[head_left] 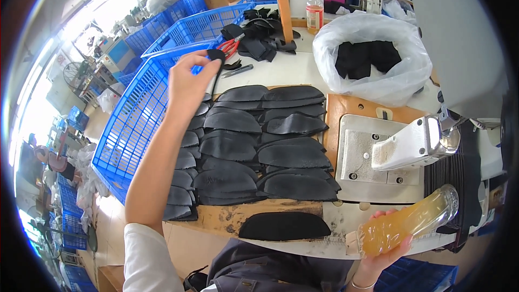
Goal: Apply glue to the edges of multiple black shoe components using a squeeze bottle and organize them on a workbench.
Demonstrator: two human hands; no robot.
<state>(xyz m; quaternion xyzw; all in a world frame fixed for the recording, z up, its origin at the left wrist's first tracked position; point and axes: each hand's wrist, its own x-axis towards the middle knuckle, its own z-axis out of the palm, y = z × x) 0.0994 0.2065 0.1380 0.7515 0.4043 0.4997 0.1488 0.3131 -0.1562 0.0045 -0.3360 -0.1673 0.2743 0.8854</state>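
My left hand (pixel 186 78) is raised at the far left of the table, thumb and fingers pinched on a thin black fabric piece (pixel 216 55). Below it lie stacks of black half-moon pads (pixel 230 148) in overlapping rows. One more black half-moon pad (pixel 285 226) lies alone at the near edge. At the lower right my right hand (pixel 386 257) grips a clear plastic bottle (pixel 405 221) holding amber liquid. The bottle is tilted, its pale narrow end toward the lone pad and its clear end up to the right.
A sewing machine (pixel 411 143) stands on the right. Behind it sits a white plastic bag (pixel 373 92) of black pieces. Blue crates (pixel 132 124) line the left. Red-handled pliers (pixel 231 47), a grey pen-like tool (pixel 238 71), black scraps (pixel 257 46) and a glass bottle (pixel 314 13) lie farther back.
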